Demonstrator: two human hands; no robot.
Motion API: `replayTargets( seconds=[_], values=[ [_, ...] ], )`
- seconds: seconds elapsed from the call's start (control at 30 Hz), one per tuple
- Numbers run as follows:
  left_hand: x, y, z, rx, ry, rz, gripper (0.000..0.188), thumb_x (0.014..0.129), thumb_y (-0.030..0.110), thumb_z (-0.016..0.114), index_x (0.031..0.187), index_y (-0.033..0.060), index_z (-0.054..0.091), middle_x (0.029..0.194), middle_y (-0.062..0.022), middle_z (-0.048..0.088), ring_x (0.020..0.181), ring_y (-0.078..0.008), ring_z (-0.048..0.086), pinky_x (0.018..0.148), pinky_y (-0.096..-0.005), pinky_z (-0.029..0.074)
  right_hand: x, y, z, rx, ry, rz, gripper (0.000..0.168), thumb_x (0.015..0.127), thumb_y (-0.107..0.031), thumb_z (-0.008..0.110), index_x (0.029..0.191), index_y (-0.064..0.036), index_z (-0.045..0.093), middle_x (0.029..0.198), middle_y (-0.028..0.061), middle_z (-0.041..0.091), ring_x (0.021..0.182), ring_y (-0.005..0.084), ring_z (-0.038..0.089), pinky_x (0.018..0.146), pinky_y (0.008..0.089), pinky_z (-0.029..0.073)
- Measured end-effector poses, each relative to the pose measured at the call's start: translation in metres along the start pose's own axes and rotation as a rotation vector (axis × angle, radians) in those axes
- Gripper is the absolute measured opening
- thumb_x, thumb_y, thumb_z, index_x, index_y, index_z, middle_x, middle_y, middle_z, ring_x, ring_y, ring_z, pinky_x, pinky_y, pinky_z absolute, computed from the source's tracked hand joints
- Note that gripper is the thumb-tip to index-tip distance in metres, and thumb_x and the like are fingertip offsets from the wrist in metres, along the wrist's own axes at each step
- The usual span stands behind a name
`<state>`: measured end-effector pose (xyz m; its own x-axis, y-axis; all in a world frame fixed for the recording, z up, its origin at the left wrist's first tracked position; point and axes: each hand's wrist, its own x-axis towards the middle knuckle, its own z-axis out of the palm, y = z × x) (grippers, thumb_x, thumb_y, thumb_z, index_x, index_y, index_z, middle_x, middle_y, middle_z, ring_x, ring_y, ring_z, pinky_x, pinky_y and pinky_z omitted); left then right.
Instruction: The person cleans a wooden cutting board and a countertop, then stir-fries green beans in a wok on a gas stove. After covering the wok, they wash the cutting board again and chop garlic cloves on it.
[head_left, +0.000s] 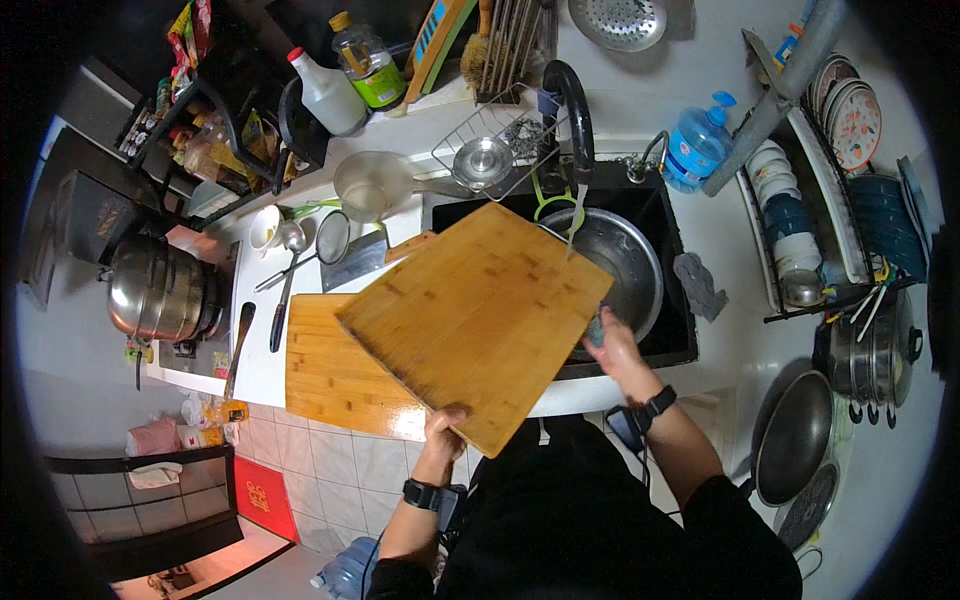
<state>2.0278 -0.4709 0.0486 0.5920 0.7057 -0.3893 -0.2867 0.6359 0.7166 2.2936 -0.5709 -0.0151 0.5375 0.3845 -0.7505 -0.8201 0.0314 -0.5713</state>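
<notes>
My left hand (445, 436) grips the lower corner of a wooden cutting board (487, 322), which is tilted over the sink's left part. Water runs from the black faucet (570, 112) onto the board's upper right edge. At the board's right edge, my right hand (619, 352) holds a grey-green scouring pad (595, 330), partly hidden by the fingers. Behind the board, a metal basin (643, 262) sits in the black sink (675, 300). A second wooden board (337, 367) lies on the white counter, partly covered by the held one.
A cleaver (355, 262), a strainer (332, 237) and a ladle (293, 238) lie on the counter at left. A wire basket (457, 142) stands behind the sink. A grey cloth (700, 285) and a dish rack (817, 306) are at right.
</notes>
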Motion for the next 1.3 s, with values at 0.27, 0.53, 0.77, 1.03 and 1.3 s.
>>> replayTargets(
  seconds=[0.27, 0.53, 0.77, 1.03, 1.3],
  values=[
    [-0.025, 0.0, 0.003, 0.04, -0.047, 0.002, 0.062, 0.065, 0.008, 0.062, 0.122, 0.0003, 0.04, 0.115, -0.0115, 0.051, 0.105, -0.0286, 0.051, 0.093, -0.0403, 0.041, -0.063, 0.033, 0.067, 0.154, -0.294, 0.295, 0.039, 0.09, -0.032, 0.053, 0.119, -0.007, 0.048, 0.119, 0.0073, 0.054, 0.11, 0.0212, 0.05, 0.093, 0.0429, 0.04],
    [-0.055, 0.024, -0.037, 0.493, -0.456, -0.22, 0.08, 0.07, 0.034, 0.074, 0.133, 0.0054, 0.036, 0.136, -0.0121, 0.037, 0.127, -0.0265, 0.033, 0.104, -0.0439, 0.026, -0.012, -0.007, 0.047, -0.106, -0.439, 0.579, 0.036, 0.084, -0.019, 0.059, 0.114, -0.001, 0.052, 0.114, 0.0163, 0.054, 0.106, 0.0276, 0.053, 0.09, 0.045, 0.042],
    [-0.063, 0.034, -0.061, -0.163, -0.339, -0.241, 0.125, 0.05, 0.077, 0.063, 0.141, 0.0074, 0.014, 0.144, -0.0133, 0.022, 0.131, -0.029, 0.026, 0.105, -0.0455, 0.025, 0.03, -0.061, 0.045, -0.404, -0.682, 0.522, 0.041, 0.085, -0.02, 0.058, 0.119, 0.001, 0.049, 0.115, 0.0145, 0.056, 0.106, 0.0244, 0.054, 0.094, 0.0378, 0.039],
    [0.05, 0.051, -0.061, -0.283, -0.243, -0.136, 0.057, 0.088, 0.05, 0.044, 0.131, 0.0129, 0.037, 0.125, -0.0134, 0.048, 0.108, -0.0273, 0.053, 0.083, -0.0443, 0.048, 0.041, -0.104, 0.033, -0.645, -0.773, 0.151, 0.033, 0.082, -0.008, 0.06, 0.113, -0.003, 0.05, 0.103, 0.0077, 0.057, 0.091, 0.0182, 0.058, 0.079, 0.0324, 0.047],
    [0.108, 0.069, -0.058, -0.205, -0.214, -0.355, 0.048, 0.082, 0.019, 0.053, 0.121, -0.0035, 0.038, 0.115, -0.0246, 0.052, 0.098, -0.0402, 0.057, 0.077, -0.0492, 0.053, 0.092, -0.137, 0.068, -0.894, -0.838, 0.057, 0.026, 0.079, -0.009, 0.061, 0.102, -0.004, 0.049, 0.093, 0.0029, 0.054, 0.09, 0.0156, 0.051, 0.081, 0.0304, 0.041]
  ],
)
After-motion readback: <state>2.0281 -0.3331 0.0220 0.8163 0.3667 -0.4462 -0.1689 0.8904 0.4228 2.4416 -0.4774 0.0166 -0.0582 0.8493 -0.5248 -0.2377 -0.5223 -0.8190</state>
